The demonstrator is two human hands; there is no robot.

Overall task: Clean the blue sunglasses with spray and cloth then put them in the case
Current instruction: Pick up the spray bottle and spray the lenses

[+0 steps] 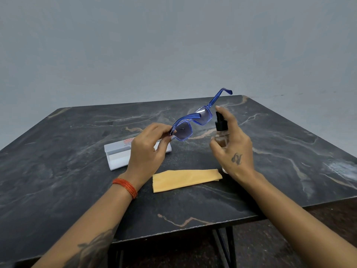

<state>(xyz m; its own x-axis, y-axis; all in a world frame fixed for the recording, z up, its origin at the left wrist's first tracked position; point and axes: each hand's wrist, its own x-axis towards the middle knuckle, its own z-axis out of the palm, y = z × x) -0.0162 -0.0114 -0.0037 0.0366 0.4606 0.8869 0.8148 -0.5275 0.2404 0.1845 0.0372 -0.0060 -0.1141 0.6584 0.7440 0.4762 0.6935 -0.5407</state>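
My left hand (147, 147) pinches the blue sunglasses (195, 119) by their left end and holds them in the air above the table, lenses towards me, one temple arm sticking up to the far right. My right hand (234, 149) grips a small clear spray bottle (221, 132) with a black pump top, the index finger resting on the top, nozzle just right of the right lens. A yellow cloth (186, 179) lies flat on the table between my wrists. The white case (118, 154) lies open behind my left hand, partly hidden by it.
The dark marble table (77, 180) ends at a front edge close to me and a right edge that runs diagonally. Black metal legs (225, 246) show under the front edge. A plain grey wall stands behind the table.
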